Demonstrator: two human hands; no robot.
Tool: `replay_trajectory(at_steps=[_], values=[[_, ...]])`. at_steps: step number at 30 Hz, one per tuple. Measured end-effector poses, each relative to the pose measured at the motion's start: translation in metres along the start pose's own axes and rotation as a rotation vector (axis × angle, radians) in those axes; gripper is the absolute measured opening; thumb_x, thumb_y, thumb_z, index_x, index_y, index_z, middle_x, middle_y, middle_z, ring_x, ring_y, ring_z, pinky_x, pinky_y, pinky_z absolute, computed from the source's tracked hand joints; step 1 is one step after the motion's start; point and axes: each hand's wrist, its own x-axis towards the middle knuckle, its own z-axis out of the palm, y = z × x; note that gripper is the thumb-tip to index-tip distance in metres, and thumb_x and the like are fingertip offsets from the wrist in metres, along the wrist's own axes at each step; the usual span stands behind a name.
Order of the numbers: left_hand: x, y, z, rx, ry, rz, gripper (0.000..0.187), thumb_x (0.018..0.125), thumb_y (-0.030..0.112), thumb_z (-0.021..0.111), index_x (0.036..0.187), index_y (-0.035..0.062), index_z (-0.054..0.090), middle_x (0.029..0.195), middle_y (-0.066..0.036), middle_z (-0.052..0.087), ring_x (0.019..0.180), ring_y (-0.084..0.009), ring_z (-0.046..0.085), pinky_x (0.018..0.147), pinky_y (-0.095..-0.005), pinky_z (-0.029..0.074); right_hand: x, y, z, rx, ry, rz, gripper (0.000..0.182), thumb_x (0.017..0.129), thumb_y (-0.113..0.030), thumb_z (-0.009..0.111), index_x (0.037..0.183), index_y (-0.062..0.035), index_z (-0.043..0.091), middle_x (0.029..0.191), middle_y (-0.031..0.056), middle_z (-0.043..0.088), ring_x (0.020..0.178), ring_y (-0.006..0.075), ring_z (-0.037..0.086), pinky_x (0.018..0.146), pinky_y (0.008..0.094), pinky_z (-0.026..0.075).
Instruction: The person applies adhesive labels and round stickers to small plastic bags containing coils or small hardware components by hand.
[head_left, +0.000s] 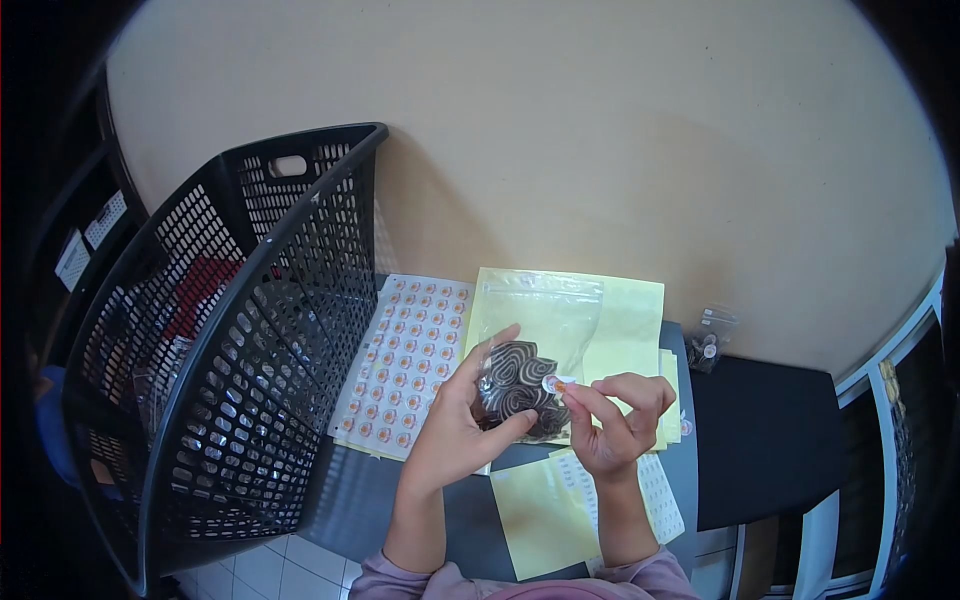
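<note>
My left hand is closed around the side of a clear zip bag, thumb across its front. Dark cookies with pale swirl lines fill the lower part of the bag, and its upper part is see-through. My right hand pinches a small round sticker, white with orange, between thumb and forefinger. The sticker is at the front of the bag, overlapping the cookies in this view. Left of the bag lies a sheet of matching round stickers.
A big black plastic basket with clear bags inside stands at the left. Yellow backing sheets lie behind the bag, and another yellow sheet lies in front. A small filled bag sits at the right by the wall.
</note>
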Motion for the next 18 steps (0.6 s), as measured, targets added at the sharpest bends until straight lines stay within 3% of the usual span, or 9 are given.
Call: replay_trajectory(at_steps=[3,5,9,18], values=[[0.0025,-0.002,0.0001,0.053,0.03,-0.006,0.067,0.068,-0.009,0.06,0.127,-0.001,0.029,0.103,-0.009,0.052,0.093,-0.0137,0.052,0.08,-0.0256,0.043,0.0002,-0.0006,-0.0008,0.008,0.01,-0.001,0.015,0.065,-0.02,0.071,0.079,-0.0201,0.066,0.076,-0.0067,0.048,0.067,0.01,0.046,0.069,0.027,0.028],[0.0047,-0.0066,0.0005,0.067,0.061,0.049,0.062,0.07,-0.003,0.06,0.125,0.0,0.033,0.095,-0.01,0.056,0.085,-0.0108,0.054,0.072,-0.0227,0.046,-0.0004,-0.0022,-0.001,0.014,-0.017,-0.015,0.015,0.065,-0.02,0.071,0.079,-0.0211,0.066,0.076,-0.0066,0.047,0.067,0.0098,0.046,0.069,0.0267,0.028],[0.0037,-0.0053,0.0028,0.047,0.061,0.053,0.061,0.07,-0.003,0.06,0.124,-0.0009,0.034,0.095,-0.009,0.056,0.085,-0.0107,0.054,0.072,-0.0228,0.046,-0.0013,0.0012,0.0024,0.024,-0.029,-0.05,0.013,0.065,-0.018,0.07,0.076,-0.0151,0.064,0.076,-0.0033,0.048,0.067,0.0122,0.047,0.066,0.0293,0.028],[0.0034,-0.0045,0.0021,0.063,0.056,0.045,0.056,0.07,-0.003,0.06,0.121,-0.0017,0.036,0.096,-0.008,0.055,0.086,-0.0108,0.053,0.074,-0.0231,0.045,-0.0012,0.0009,0.0048,0.024,-0.059,-0.043,0.02,0.062,-0.016,0.072,0.081,-0.019,0.066,0.077,-0.0063,0.047,0.065,0.0089,0.047,0.069,0.0266,0.028]])
